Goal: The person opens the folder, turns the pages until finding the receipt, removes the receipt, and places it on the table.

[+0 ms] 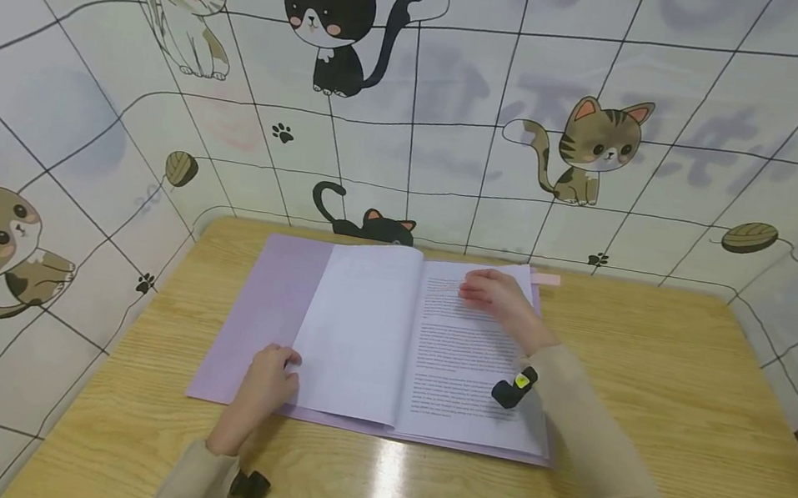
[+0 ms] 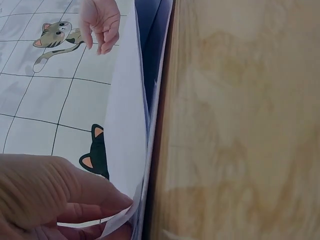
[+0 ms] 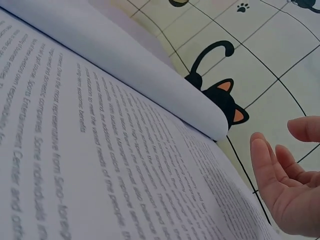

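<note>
A purple folder (image 1: pixel 284 284) lies spread on the table with white sheets inside. Its left-hand page (image 1: pixel 357 336) shows a blank side, and its right-hand page (image 1: pixel 459 366) carries printed text. At the outer edge of the blank page is my left hand (image 1: pixel 268 383); in the left wrist view, thumb and fingers pinch the paper (image 2: pixel 125 125) by that edge. My right hand (image 1: pixel 499 296) hovers over the upper part of the printed page, its fingers (image 3: pixel 262 155) relaxed and slightly bent, holding nothing. The right wrist view shows it apart from the paper.
A light wood table (image 1: pixel 654 383) carries the folder. Behind and beside it stands a wall covering (image 1: pixel 448 163) with cartoon cats and grid lines. A pink tab (image 1: pixel 548 279) sticks out past the folder's upper right edge.
</note>
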Demonstrator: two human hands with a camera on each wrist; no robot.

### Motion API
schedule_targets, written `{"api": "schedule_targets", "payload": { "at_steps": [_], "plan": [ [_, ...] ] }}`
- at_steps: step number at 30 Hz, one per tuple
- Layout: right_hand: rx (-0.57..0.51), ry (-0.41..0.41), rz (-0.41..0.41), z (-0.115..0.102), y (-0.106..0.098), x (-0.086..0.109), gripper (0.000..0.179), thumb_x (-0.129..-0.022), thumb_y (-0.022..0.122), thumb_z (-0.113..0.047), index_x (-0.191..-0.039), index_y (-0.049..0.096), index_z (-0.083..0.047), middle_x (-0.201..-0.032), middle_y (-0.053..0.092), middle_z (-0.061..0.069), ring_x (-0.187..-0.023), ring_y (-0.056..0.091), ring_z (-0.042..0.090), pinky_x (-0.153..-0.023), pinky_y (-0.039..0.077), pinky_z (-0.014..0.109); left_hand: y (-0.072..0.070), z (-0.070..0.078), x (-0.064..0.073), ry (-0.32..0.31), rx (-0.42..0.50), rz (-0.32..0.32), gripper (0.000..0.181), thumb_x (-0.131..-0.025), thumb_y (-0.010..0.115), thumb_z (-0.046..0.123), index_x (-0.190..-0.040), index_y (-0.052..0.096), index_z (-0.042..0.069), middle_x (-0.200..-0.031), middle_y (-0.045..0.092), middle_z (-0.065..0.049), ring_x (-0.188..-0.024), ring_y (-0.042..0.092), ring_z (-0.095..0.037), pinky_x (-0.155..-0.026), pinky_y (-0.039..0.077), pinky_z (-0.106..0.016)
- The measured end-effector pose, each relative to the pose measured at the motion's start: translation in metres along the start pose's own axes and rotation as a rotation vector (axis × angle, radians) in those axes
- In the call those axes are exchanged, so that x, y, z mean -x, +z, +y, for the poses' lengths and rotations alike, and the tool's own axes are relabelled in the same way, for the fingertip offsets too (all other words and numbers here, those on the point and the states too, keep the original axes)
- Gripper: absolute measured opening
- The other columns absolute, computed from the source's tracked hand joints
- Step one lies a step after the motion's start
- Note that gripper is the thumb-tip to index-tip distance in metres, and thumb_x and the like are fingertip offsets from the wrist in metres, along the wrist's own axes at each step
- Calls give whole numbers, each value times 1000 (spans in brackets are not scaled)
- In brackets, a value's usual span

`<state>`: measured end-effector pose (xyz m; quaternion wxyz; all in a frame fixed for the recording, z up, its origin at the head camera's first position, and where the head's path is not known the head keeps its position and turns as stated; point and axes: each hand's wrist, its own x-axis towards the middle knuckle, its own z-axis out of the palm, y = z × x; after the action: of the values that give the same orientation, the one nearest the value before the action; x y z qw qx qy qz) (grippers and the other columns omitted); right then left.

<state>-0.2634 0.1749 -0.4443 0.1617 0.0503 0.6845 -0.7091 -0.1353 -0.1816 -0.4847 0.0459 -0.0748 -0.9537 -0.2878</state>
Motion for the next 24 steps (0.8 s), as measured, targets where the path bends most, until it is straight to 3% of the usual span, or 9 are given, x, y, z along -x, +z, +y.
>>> {"api": "schedule_targets", "payload": {
  "at_steps": [6,13,19,24],
  "plan": [
    [7,-6,72,-4,-19,-2,28,-93,50,-5,-118,44,7,-96,59,6,-80,62,8,-76,51,20,-2,1,-2,-40,-11,-30,14,-69,63,-7,-82,66,-8,-86,57,-21,-80,56,-33,-70,49,-44],
    [109,12,163,-10,-38,-5,45,-95,50,-14,-133,38,7,-134,43,23,-112,51,23,-95,44,30,-5,2,-1,-49,-6,-29,13,-68,66,-7,-81,66,-8,-93,53,-23,-81,54,-32,-70,49,-44],
    [84,36,256,-13,-49,-10,47,-95,50,-13,-136,37,5,-137,41,19,-127,41,30,-102,38,33,-3,-1,-3,-39,-10,-28,13,-67,67,-7,-80,66,-7,-93,55,-22,-88,54,-37,-77,48,-48],
    [66,51,289,-17,-55,-13,47,-96,47,-13,-138,35,5,-135,39,15,-127,37,28,-104,35,33,-2,-4,-4,-24,16,-38,13,-68,66,-7,-81,65,-8,-86,57,-16,-78,55,-29,-72,49,-43]
  ]
}}
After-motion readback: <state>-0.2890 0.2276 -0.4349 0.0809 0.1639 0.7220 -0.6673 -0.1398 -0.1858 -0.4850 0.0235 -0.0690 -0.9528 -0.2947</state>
